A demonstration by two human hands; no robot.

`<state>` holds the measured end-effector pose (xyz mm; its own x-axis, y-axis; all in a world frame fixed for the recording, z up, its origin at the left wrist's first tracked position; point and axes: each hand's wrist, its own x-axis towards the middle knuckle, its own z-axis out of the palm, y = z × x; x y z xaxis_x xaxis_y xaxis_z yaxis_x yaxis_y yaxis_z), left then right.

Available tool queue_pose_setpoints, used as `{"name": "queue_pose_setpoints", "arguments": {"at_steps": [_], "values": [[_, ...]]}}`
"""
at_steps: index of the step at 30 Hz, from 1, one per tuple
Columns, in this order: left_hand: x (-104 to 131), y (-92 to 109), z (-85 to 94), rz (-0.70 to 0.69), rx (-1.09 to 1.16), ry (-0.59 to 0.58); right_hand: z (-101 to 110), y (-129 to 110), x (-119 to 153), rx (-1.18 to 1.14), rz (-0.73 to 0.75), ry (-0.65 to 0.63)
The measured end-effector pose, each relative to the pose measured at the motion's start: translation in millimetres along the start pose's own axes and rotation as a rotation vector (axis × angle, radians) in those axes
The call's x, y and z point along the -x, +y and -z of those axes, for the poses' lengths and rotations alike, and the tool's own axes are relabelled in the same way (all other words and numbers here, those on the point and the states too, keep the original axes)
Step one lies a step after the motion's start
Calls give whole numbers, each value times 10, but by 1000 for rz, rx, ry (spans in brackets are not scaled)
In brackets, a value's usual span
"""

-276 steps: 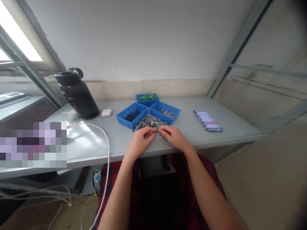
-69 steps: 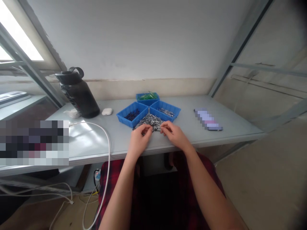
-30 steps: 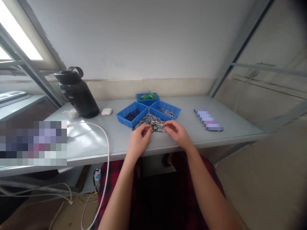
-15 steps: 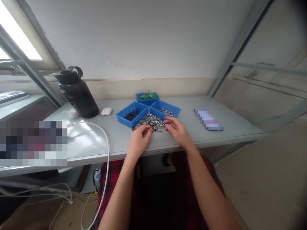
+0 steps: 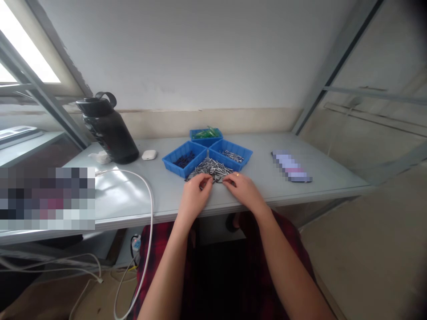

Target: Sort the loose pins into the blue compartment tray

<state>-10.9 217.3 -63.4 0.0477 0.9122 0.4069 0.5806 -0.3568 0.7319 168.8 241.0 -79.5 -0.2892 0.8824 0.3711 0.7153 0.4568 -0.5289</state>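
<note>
A heap of silver screws or nails (image 5: 211,166) lies on the table in front of the blue bins, with a few dark ones at its near edge. My left hand (image 5: 196,194) rests at the heap's near left side, fingers curled and pressed together; what they hold is hidden, though something dark shows beneath them. Close by, at the near right edge, my right hand (image 5: 245,189) pinches thumb and fingers together beside the pieces. Whatever is in that pinch is too small to name.
Behind the heap stand a left blue bin (image 5: 173,170) with dark pieces, a right blue bin (image 5: 245,155) with silver pieces and a back blue bin (image 5: 207,141) with green pieces. A black bottle (image 5: 111,135), white case (image 5: 149,155), phone (image 5: 291,166) and white cable (image 5: 151,200) lie around.
My right hand has moved left and slightly nearer to me, and its fingers have closed into a pinch. My left hand stays almost in place.
</note>
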Motion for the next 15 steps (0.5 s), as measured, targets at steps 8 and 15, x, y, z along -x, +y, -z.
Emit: {"name": "queue_pose_setpoints", "arguments": {"at_steps": [8,15], "values": [[3,11,2,-10,-18,-6,15,-19,12,-40,-5,79],[13,13,-9,-51,-36,-42,74,-90,38,-165,67,-20]]}}
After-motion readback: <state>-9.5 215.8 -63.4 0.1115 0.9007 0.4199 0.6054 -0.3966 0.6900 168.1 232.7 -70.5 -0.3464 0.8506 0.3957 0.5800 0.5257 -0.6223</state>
